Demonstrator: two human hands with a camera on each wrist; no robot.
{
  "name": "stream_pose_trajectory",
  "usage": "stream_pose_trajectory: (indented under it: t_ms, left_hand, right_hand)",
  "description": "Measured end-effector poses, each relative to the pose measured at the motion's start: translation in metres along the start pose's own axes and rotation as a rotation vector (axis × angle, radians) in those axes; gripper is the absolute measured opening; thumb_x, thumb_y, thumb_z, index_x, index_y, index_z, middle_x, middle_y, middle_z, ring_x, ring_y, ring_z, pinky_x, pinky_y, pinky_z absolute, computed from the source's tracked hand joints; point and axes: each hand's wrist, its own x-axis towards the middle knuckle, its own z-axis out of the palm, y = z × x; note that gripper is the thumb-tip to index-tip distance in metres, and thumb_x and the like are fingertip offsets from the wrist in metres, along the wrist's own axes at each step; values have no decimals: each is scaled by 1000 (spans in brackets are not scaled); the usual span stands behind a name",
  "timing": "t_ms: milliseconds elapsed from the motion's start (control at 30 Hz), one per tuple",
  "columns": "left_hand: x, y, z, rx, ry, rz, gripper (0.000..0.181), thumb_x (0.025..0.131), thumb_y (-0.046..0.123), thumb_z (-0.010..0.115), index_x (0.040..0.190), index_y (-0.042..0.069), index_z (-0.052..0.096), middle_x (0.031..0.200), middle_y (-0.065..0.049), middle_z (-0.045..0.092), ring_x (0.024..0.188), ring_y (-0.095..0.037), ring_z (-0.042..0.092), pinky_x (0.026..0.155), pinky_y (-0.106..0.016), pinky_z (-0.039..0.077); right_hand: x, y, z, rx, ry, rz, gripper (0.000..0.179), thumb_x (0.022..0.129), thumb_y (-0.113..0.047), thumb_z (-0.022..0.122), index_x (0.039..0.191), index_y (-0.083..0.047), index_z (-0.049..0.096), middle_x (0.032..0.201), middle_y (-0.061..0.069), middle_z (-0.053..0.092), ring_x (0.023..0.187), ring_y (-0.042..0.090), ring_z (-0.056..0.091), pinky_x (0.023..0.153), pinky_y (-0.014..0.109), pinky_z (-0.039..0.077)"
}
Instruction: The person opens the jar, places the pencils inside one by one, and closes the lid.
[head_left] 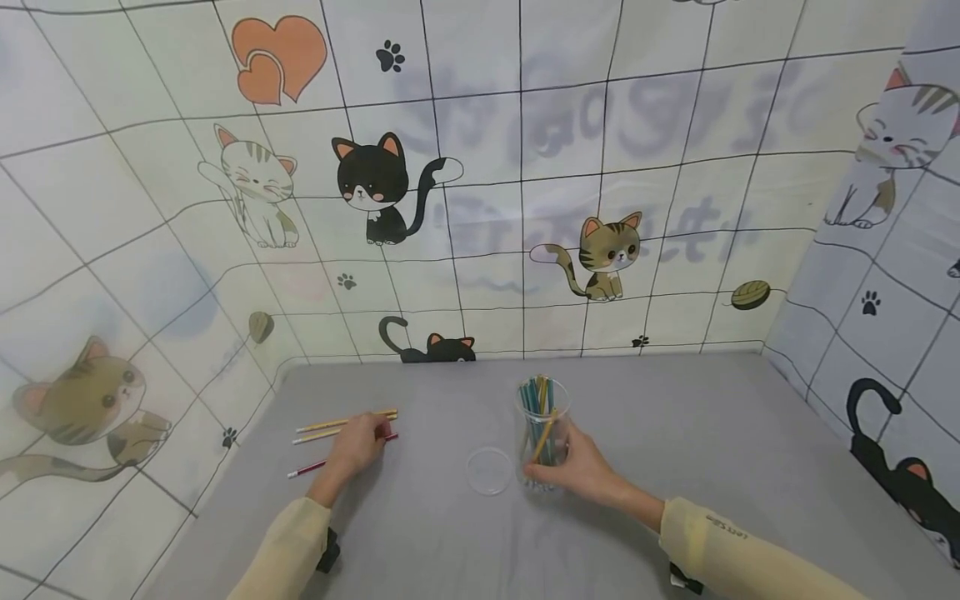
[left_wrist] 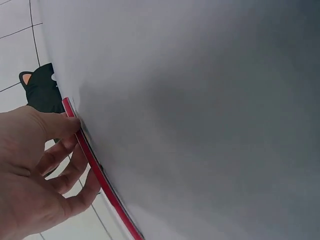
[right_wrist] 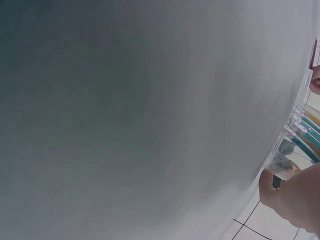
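Observation:
At the left, my left hand (head_left: 358, 443) reaches over a red pencil (head_left: 307, 469) that lies on the table. In the left wrist view its thumb and fingers pinch the red pencil (left_wrist: 102, 179) from both sides. My right hand (head_left: 588, 473) grips a clear cup (head_left: 520, 442) low on its side, and the cup stands upright. Inside it are several teal and yellow pencils (head_left: 536, 397). Part of the cup (right_wrist: 292, 137) and the right hand (right_wrist: 295, 197) show at the edge of the right wrist view. Just beyond the left hand lie yellow pencils (head_left: 318, 427).
A clear round lid (head_left: 489, 492) lies flat, left of the cup. The grey table (head_left: 675, 400) is bordered at the back and sides by a cloth wall (head_left: 487, 208) printed with cats and grid lines.

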Motion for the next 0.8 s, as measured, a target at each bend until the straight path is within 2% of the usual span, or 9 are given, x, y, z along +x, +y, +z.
stream_pose_trajectory:
  t_ms: [167, 267, 400, 567, 667, 800]
  left_hand:
    - [-1, 4, -7, 6, 7, 29, 17, 79, -8, 71, 82, 7, 64, 74, -1, 57, 67, -17, 53, 60, -37, 47]
    - [0, 9, -15, -29, 11, 41, 16, 80, -8, 71, 83, 6, 63, 74, -2, 57, 67, -17, 53, 60, -37, 47]
    - [4, 13, -28, -96, 8, 67, 15, 80, -6, 71, 85, 6, 64, 75, -1, 58, 69, -17, 55, 61, -35, 48]
    - [8, 19, -43, -247, -30, 80, 14, 82, -6, 69, 89, 6, 66, 79, -1, 62, 76, -18, 62, 65, -34, 52]
    - [9, 26, -53, -320, -48, 82, 14, 84, -6, 68, 92, 5, 67, 82, -1, 63, 79, -20, 64, 66, -33, 54]
    - [10, 43, -67, -366, -65, 70, 14, 86, -4, 68, 95, 6, 68, 85, -1, 64, 81, -20, 65, 67, -33, 54]
  right_hand:
    - [-1, 0, 1, 10, -10, 4, 91, 77, -29, 87, 150, -12, 37, 131, 14, 59, 112, 31, 60, 87, 51, 50]
    - [-1, -1, 1, 18, -10, 11, 90, 76, -29, 88, 149, -12, 38, 130, 14, 60, 110, 30, 61, 85, 49, 51]
    - [0, 0, 1, 26, -11, 15, 90, 76, -28, 88, 150, -12, 38, 130, 15, 60, 109, 31, 61, 83, 47, 52]
    - [0, 1, 0, 51, -9, 3, 90, 77, -25, 87, 150, -12, 37, 131, 15, 59, 110, 33, 61, 83, 49, 52]
    - [0, 2, 0, 57, -11, 0, 88, 77, -24, 87, 149, -12, 38, 129, 15, 60, 109, 32, 62, 82, 49, 52]
    - [-1, 1, 0, 44, -20, -2, 87, 77, -26, 87, 148, -12, 39, 128, 14, 61, 108, 30, 62, 82, 46, 52]
